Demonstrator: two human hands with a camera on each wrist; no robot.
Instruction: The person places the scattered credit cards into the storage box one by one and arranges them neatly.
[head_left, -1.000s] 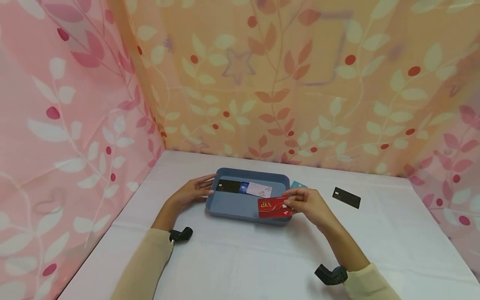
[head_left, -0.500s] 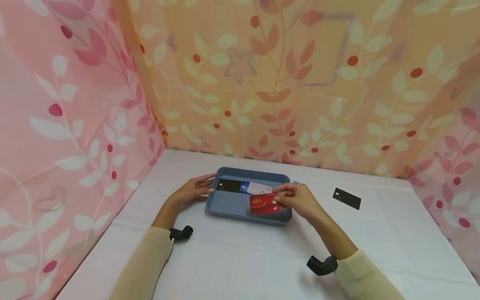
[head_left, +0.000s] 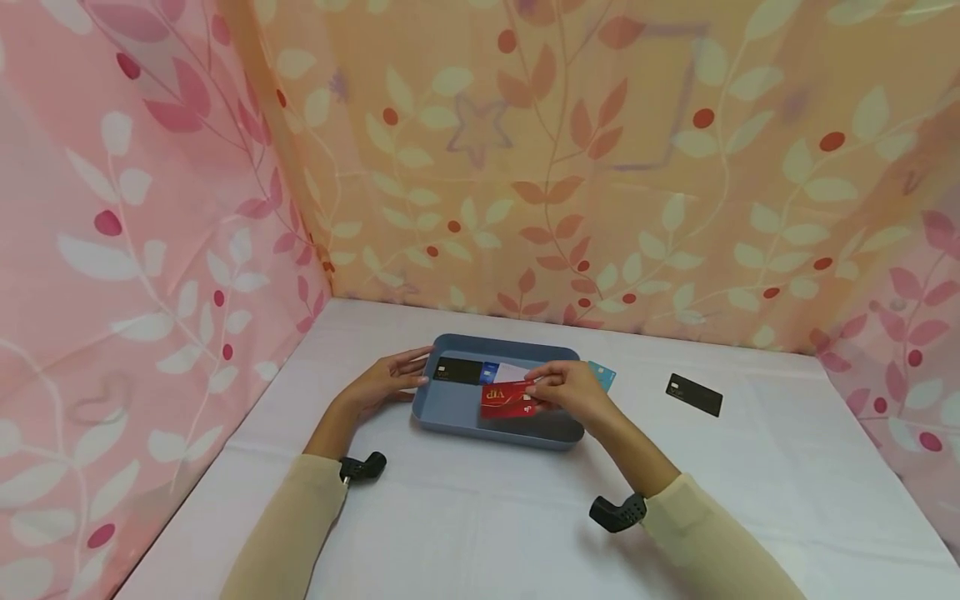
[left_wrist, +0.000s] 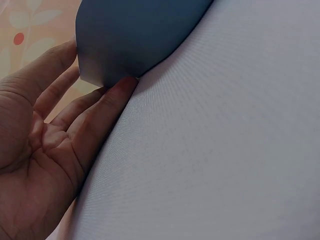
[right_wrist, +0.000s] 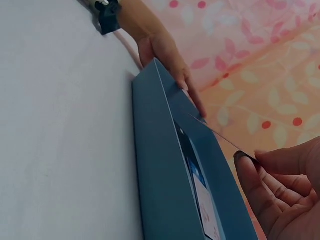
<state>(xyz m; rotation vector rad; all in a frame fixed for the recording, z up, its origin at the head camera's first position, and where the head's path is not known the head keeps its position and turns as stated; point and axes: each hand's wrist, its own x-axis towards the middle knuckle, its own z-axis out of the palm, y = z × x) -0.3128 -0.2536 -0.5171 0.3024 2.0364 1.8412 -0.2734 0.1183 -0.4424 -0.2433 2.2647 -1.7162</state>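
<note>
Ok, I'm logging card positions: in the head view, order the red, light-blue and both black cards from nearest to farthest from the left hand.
1. Inner black card, left end of the tray
2. Red card, held over the tray
3. Light-blue card, right of the tray
4. Outer black card, farthest right

Across the top of the head view hangs an orange-yellow backdrop (head_left: 420, 275) printed with pale leaves, coral sprigs and red dots. A faint purple star (head_left: 478, 132) shows through near its middle, with angular purple lines (head_left: 678, 92) toward the upper right. Pink leafy fabric fills the left side (head_left: 172, 267) and the right edge (head_left: 918, 333). Below, a white, lightly creased cloth (head_left: 465, 542) covers the bench under soft, diffuse light.
</note>
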